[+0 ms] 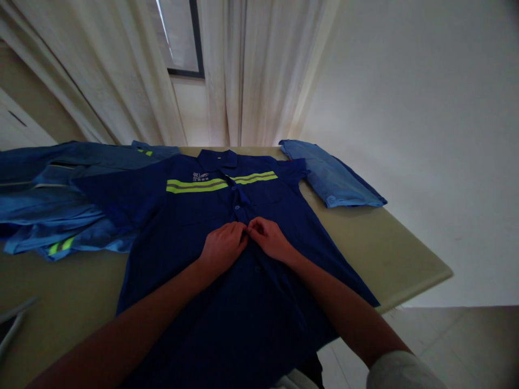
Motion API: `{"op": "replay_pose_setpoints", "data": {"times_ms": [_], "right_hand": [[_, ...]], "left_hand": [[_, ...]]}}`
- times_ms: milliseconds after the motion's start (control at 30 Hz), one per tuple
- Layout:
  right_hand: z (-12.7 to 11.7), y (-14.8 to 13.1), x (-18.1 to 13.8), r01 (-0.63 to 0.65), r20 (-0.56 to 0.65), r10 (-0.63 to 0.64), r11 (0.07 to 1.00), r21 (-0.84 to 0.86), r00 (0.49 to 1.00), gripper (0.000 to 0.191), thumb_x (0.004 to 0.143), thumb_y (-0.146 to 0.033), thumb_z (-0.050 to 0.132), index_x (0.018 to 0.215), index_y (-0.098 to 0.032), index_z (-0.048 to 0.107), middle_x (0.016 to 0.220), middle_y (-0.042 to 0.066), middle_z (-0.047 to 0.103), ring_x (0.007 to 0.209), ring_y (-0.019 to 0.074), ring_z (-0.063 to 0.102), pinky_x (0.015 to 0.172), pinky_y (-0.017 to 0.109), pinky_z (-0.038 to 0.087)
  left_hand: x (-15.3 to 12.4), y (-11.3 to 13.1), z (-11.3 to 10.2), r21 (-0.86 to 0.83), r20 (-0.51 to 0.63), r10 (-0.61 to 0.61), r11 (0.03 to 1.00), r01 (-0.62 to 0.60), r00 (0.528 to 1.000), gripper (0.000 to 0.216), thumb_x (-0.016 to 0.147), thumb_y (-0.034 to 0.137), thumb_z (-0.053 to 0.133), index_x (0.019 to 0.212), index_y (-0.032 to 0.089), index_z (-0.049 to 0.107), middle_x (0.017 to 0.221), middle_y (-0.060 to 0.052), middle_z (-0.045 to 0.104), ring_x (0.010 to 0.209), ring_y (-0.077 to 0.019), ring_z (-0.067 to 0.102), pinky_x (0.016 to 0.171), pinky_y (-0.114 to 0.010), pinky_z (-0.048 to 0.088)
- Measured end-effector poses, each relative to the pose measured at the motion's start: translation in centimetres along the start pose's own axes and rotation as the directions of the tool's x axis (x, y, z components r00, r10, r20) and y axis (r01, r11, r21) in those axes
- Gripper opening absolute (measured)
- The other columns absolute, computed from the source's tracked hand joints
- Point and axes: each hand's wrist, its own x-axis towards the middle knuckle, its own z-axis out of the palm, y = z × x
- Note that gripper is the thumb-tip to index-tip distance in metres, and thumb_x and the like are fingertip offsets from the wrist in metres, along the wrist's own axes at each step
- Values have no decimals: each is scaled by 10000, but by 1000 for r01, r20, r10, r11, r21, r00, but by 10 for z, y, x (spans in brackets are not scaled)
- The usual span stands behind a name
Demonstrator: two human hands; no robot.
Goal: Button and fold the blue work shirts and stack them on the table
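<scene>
- Bare forearms [162, 319] reach over the dark-blue shirt [170, 243], spread beneath both hands, collar [219, 159] far.
- Left hand [224, 246]: fingers curled, pinching the shirt's front opening.
- Right hand [271, 237]: just right, thumb and fingers pinched there too.

the scene is dim, with a thin bright streak in the window [180, 38] and soft, muted light on the wall [421, 135]. the lower shirt [219, 335] sinks into near-black shadow; fine detail looks soft, and the wide view stretches the edges.
</scene>
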Motion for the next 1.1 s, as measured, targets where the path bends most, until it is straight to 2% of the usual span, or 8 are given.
{"op": "replay_pose_setpoints", "data": {"times_ms": [200,467,633,867,1000,1100], "right_hand": [[-2,-5,2,-57,10,56,995,77,998,63,972,-174,645,935,-175,696,792,-11,691,697,118,607,658,232,420],[-2,-8,0,-60,33,57,995,83,998,54,970,-178,672,932,-167,709,760,-18,681,663,109,583,631,227,396],[-4,-5,1,-88,22,86,982,168,996,88,960,-244,713,921,-166,727,745,-14,680,633,109,567,607,230,394],[-7,0,4,-61,-32,66,986,157,997,135,975,-265,667,911,-177,746,774,-8,702,693,126,602,637,241,407],[-6,3,2,-27,-104,35,996,86,994,129,989,-256,637,927,-183,724,792,-10,697,714,130,613,673,244,426],[-5,9,2,24,-121,-28,999,-33,992,108,993,-235,624,940,-189,706,802,-6,694,737,137,621,704,251,424]], "left_hand": [[1,2,2,92,-8,67,994,-66,998,126,1019,203,538,1025,184,663,1002,-125,738,932,-281,710,808,-371,522],[4,0,0,88,83,-11,996,3,996,41,1035,259,571,1039,218,574,1009,-41,715,878,-205,697,708,-304,459],[2,-1,1,202,49,89,975,-97,995,115,1070,268,507,1067,204,603,1011,-67,706,903,-218,691,729,-315,474],[2,-5,4,216,8,156,964,-154,988,212,1089,319,475,1076,188,642,998,-84,702,904,-244,687,738,-349,505],[2,-6,5,154,-50,132,980,-123,990,164,1030,294,554,1099,187,657,1040,-99,704,957,-276,678,841,-413,532],[3,-11,8,109,-112,135,986,-123,985,305,1017,324,578,1293,215,648,1314,-131,679,1213,-329,635,1040,-525,502]]}}
